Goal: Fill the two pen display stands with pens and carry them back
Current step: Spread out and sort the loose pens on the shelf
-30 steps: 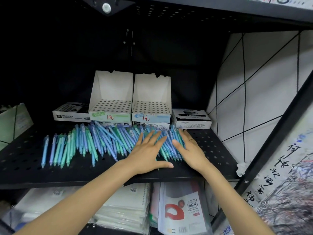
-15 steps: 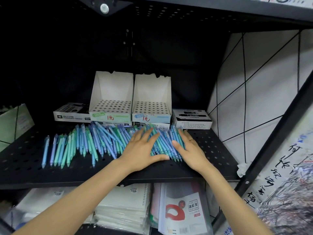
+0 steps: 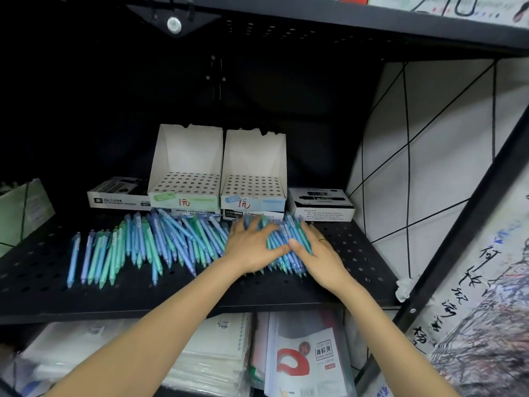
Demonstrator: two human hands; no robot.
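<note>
Two empty white pen display stands with hole grids stand side by side at the back of the black perforated shelf [image 3: 257,293], the left stand [image 3: 186,181] with a green label and the right stand [image 3: 253,184] with a blue one. Several blue and green pens [image 3: 160,247] lie spread in front of them. My left hand [image 3: 252,250] curls over the left side of a gathered bunch of pens [image 3: 279,255]. My right hand [image 3: 320,256], which wears a ring, cups the bunch's right side. The two thumbs meet on top of the bunch.
Flat marker boxes flank the stands, a left box [image 3: 117,196] and a right box [image 3: 320,206], and more boxes lie under the stands. The upper shelf [image 3: 315,27] hangs low overhead. Notebooks [image 3: 211,356] and a folder [image 3: 306,362] fill the shelf below. A slanted black post [image 3: 458,242] is at the right.
My left hand slid right across the pens and curled, pushing a bunch against my right hand; both hands went from lying flat to closing around the bunch.
</note>
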